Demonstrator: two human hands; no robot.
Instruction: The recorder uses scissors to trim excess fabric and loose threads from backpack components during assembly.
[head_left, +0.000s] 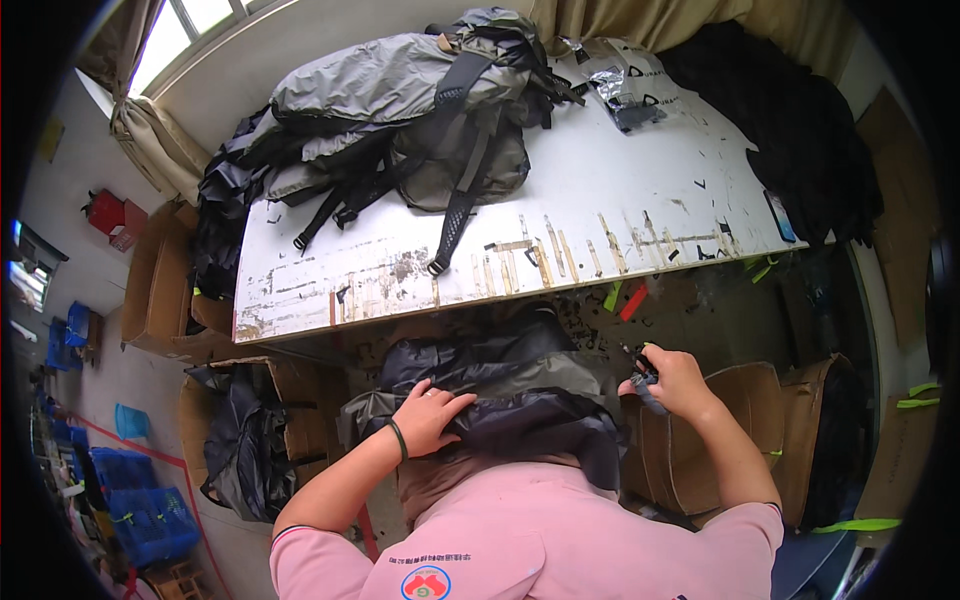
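Across my lap lies a black and grey bag (520, 425) of thin, shiny fabric, crumpled and partly hidden by my left hand. My left hand (430, 415) rests on the fabric with its fingers stretched out. To the right of the bag, apart from it, my right hand (672, 382) is closed around a small dark pair of snips (645, 368). The fingers cover much of that tool, so its blades are hard to make out.
Ahead stands a white worktable (620, 190) bearing a heap of grey and black backpacks (400, 110), a plastic packet (625, 95), a phone (779, 216) and black fabric (780, 110). Cardboard boxes (715, 400) flank me. Blue crates (145, 500) stand left; scraps litter the floor.
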